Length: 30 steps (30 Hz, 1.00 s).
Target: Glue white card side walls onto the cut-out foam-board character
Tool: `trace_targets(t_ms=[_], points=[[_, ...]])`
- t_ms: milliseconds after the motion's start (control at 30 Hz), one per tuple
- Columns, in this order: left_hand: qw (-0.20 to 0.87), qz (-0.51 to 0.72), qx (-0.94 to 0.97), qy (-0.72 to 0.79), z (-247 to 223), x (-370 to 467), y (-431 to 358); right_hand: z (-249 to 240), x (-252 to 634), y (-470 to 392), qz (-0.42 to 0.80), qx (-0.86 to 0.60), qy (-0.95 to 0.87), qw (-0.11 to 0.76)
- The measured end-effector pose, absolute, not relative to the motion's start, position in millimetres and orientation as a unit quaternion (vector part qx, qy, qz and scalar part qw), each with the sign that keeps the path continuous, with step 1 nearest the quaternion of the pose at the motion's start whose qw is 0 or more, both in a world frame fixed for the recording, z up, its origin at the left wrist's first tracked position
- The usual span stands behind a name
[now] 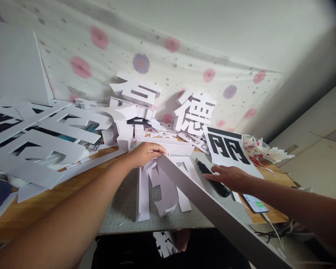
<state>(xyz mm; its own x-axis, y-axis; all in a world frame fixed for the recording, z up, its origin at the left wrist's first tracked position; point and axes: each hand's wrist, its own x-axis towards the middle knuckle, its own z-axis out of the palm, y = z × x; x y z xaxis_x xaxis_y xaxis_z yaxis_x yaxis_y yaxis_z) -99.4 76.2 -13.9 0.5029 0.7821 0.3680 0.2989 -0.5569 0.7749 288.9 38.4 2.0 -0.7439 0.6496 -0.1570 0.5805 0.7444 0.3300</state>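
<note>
My left hand (148,153) pinches the end of a long white foam board strip (204,198), which slants down toward the lower right. Beneath it stands a partly built white foam board character (143,198) with raised side walls, on a grey-green cutting mat (123,209). My right hand (229,177) reaches over a black utility knife (217,185) lying on the mat. Its thumb and forefinger are apart above the knife; whether they touch it I cannot tell, and the other fingers are partly hidden.
Finished white characters (197,112) lean against the flowered cloth at the back. Cut foam sheets (39,149) pile up on the left. A printed paper character sheet (226,145), a phone (255,203) with a cable and a red-patterned bowl (260,158) lie on the right.
</note>
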Motion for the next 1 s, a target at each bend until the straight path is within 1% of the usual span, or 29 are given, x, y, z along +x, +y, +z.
trace_targets(t_ms=[67,133,267,333,433,500,567,633,667,700,767,900,1000], points=[[0.33,0.369,0.802,0.334,-15,-100,77,-7,290,45,0.127,0.284,0.94,0.14],[0.333,0.367,0.803,0.332,-16,-100,77,-10,289,49,0.118,0.247,0.953,0.129],[0.339,0.364,0.802,0.329,-16,-100,77,-2,283,57,0.065,0.208,0.974,0.057],[0.341,0.364,0.802,0.33,-16,-100,77,10,277,62,0.028,0.215,0.976,-0.012],[0.343,0.362,0.802,0.33,-18,-101,78,44,260,67,-0.036,0.256,0.954,-0.15],[0.346,0.362,0.801,0.328,-19,-101,78,74,240,65,-0.098,0.272,0.928,-0.236],[0.349,0.361,0.8,0.328,-18,-101,78,104,216,57,-0.201,0.258,0.887,-0.327],[0.352,0.36,0.798,0.331,-18,-101,78,127,188,45,-0.261,0.23,0.864,-0.364],[0.353,0.359,0.797,0.333,-17,-101,77,135,174,38,-0.351,0.186,0.837,-0.376],[0.355,0.359,0.795,0.335,-16,-101,76,140,160,32,-0.419,0.155,0.821,-0.355],[0.361,0.363,0.79,0.337,-14,-101,74,141,134,23,-0.493,0.154,0.8,-0.304],[0.381,0.369,0.787,0.315,-10,-101,67,116,94,19,-0.48,0.268,0.809,-0.207],[0.382,0.377,0.788,0.303,-8,-102,63,98,78,25,-0.461,0.332,0.807,-0.162]])
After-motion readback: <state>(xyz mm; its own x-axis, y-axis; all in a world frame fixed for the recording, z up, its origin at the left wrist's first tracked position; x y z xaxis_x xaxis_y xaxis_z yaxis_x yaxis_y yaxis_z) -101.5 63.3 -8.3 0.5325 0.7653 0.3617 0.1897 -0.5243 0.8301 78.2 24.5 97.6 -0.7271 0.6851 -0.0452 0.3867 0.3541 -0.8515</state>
